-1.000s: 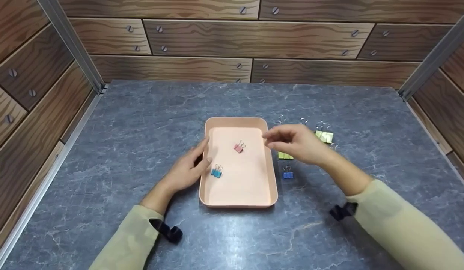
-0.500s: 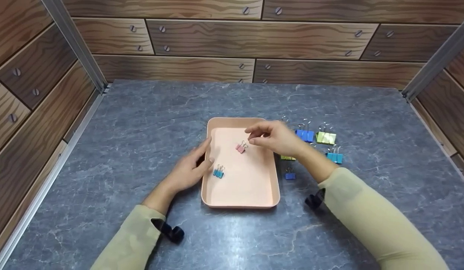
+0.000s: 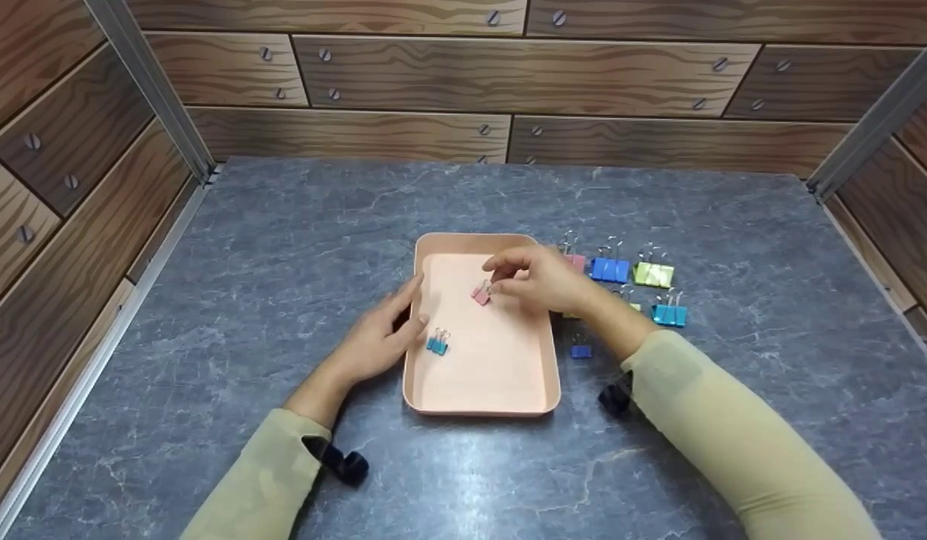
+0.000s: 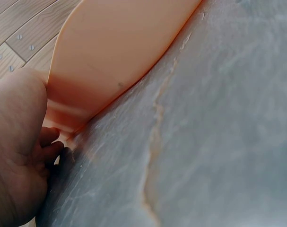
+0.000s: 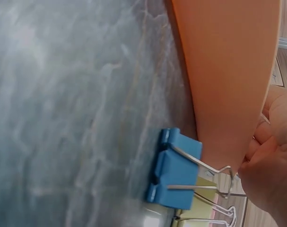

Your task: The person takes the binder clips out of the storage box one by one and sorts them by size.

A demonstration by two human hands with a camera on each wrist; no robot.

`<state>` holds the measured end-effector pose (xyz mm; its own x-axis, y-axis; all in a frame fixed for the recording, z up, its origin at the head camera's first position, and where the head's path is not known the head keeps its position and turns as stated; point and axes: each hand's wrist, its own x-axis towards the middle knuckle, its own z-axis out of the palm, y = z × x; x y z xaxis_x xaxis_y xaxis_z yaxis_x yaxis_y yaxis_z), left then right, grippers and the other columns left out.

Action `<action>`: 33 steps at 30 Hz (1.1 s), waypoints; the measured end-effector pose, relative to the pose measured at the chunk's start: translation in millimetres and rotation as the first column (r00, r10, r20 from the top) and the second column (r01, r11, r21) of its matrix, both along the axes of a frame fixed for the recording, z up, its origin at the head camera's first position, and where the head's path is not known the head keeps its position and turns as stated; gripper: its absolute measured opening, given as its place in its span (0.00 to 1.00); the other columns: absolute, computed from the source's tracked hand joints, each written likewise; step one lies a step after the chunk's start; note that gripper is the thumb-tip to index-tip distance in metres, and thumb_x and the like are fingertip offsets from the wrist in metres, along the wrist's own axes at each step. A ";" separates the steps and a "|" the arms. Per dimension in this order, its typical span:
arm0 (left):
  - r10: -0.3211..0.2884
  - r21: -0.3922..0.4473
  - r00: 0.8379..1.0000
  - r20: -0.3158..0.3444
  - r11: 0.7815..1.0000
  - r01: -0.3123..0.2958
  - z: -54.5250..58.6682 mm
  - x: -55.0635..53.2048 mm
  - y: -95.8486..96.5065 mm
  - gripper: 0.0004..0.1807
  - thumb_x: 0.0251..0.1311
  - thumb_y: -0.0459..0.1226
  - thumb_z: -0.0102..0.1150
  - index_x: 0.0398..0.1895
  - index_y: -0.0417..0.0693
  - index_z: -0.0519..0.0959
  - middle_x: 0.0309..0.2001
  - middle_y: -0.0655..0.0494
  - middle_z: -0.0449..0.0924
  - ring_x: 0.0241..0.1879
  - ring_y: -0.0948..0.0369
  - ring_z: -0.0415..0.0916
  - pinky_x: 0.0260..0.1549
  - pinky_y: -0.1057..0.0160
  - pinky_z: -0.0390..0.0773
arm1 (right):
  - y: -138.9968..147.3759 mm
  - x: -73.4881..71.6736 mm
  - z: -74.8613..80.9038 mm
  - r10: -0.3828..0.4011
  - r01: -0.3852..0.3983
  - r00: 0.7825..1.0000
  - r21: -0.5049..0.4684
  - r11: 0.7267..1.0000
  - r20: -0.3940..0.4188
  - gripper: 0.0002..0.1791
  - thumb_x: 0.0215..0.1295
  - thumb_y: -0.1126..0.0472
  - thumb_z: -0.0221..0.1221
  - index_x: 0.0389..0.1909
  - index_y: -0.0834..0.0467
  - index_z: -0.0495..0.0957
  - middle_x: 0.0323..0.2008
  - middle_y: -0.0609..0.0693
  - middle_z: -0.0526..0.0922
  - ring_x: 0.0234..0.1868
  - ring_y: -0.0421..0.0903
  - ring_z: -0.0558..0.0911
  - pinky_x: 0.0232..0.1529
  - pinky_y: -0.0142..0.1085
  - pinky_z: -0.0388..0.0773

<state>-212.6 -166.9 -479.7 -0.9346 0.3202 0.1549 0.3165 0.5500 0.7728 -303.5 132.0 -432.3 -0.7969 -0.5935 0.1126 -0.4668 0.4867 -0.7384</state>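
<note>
A shallow peach-pink tray sits on the table. Inside it are a small pink binder clip and, nearer the left wall, a small teal binder clip. My left hand rests against the tray's left side, index finger and thumb tips at the rim; in the left wrist view, that hand lies along the outer wall. Reaching over the right wall, my right hand has thumb and index finger apart, right at the pink clip's wire handles. The right wrist view shows only part of this hand, beyond the wall.
Right of the tray stand several more binder clips: a blue one, a lime one, a teal one, a pink one and a small blue one. Wood-patterned panels enclose the grey marbled table.
My right hand has moved left from beside the tray's right rim to over the inside, then lower toward the pink clip. The left hand and the tray have stayed put.
</note>
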 end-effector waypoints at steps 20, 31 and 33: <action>0.006 0.006 1.000 0.017 1.000 -0.006 1.5 0.6 0.4 0.37 0.79 0.46 0.54 0.86 0.54 0.57 0.81 0.49 0.61 0.79 0.42 0.57 0.78 0.44 0.56 | -3.4 0.3 -9.4 0.063 -0.063 0.998 -0.005 0.998 0.031 0.12 0.68 0.67 0.68 0.51 0.60 0.90 0.45 0.50 0.91 0.44 0.45 0.84 0.48 0.39 0.82; 0.025 -0.020 0.999 0.042 0.999 -0.024 0.7 1.0 0.0 0.37 0.79 0.50 0.53 0.87 0.58 0.56 0.81 0.52 0.61 0.80 0.39 0.53 0.79 0.43 0.54 | -3.7 0.9 -10.6 0.088 -0.087 0.995 -0.027 0.996 0.050 0.13 0.67 0.67 0.70 0.51 0.63 0.89 0.47 0.54 0.91 0.46 0.49 0.87 0.50 0.43 0.85; 0.028 -0.025 0.999 0.040 0.999 -0.027 1.0 1.1 -0.3 0.37 0.79 0.50 0.53 0.86 0.59 0.56 0.81 0.53 0.61 0.80 0.38 0.53 0.79 0.43 0.53 | -3.7 1.3 -10.0 0.092 -0.090 0.995 -0.034 0.995 0.050 0.13 0.67 0.67 0.70 0.52 0.63 0.89 0.47 0.54 0.91 0.46 0.50 0.87 0.49 0.42 0.85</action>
